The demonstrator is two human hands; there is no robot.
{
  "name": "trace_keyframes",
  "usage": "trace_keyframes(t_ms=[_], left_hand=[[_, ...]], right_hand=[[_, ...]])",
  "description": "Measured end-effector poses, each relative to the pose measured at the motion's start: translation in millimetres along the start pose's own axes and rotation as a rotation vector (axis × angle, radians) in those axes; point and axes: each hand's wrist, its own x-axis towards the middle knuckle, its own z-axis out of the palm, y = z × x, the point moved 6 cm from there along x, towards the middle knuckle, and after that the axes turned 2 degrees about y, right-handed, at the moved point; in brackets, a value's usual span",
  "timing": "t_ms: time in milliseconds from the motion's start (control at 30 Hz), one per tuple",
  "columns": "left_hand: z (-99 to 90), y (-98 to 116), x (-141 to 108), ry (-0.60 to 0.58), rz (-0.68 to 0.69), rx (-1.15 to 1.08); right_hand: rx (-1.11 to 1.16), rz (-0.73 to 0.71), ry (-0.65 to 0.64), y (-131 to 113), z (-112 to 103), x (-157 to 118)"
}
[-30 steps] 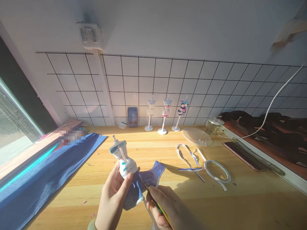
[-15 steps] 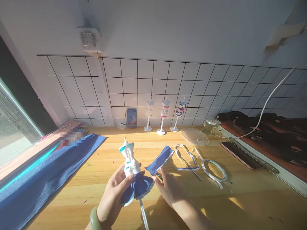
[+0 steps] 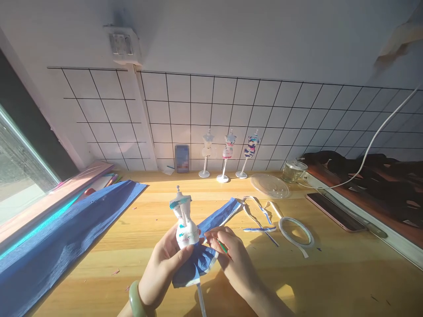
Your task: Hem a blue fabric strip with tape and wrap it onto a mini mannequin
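Observation:
My left hand (image 3: 165, 257) is closed round a small white dress-form mannequin (image 3: 185, 220) with turquoise smears, tilted slightly over the table. A gathered blue skirt (image 3: 194, 266) with a white edge, apparently crepe paper, hangs at its hips, pressed by my left thumb. From the skirt a long blue strip (image 3: 221, 215) with a white border runs off to the upper right. My right hand (image 3: 233, 255) pinches the strip beside the mannequin's hip; its fingertips partly hide the pinch. A thin green stick-like tool (image 3: 222, 246) lies between the right fingers; its tip is hidden.
White-edged blue scraps (image 3: 259, 229) and a tape roll (image 3: 296, 232) lie to the right, near a phone (image 3: 336, 212). Three mannequins (image 3: 224, 156) stand by the wall, left of a clear lid (image 3: 270, 185) and a glass jar (image 3: 293, 171). Blue crepe paper (image 3: 66, 237) covers the left side.
My right hand has moved up and closer to the mannequin, its fingers now pinching by the hip. The mannequin has shifted slightly right, and the strip lies more stretched out.

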Motion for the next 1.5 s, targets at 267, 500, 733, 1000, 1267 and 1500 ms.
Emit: trace_keyframes(t_ms=[267, 500, 733, 1000, 1267, 1500], left_hand=[[7.1, -0.7, 1.2, -0.091, 0.023, 0.045], [9.5, -3.4, 0.4, -0.111, -0.024, 0.094], [8.9, -1.3, 1.5, -0.068, -0.039, 0.051], [-13.7, -11.9, 10.1, 0.139, -0.045, 0.080], [-12.5, -14.4, 8.0, 0.191, 0.017, 0.232], [-3.6, -7.1, 2.7, 0.223, 0.069, 0.248]], right_hand=[[0.648, 0.420, -0.132, 12.0, 13.0, -4.0], [0.779, 0.398, -0.314, 1.3, 26.4, -11.5], [0.670, 0.318, -0.225, 4.2, 21.9, -10.4], [-0.072, -0.518, -0.012, -35.8, 11.6, -27.8], [-0.393, -0.680, 0.033, -47.6, 16.4, -27.6], [-0.438, -0.693, 0.093, -48.2, 15.1, -28.4]])
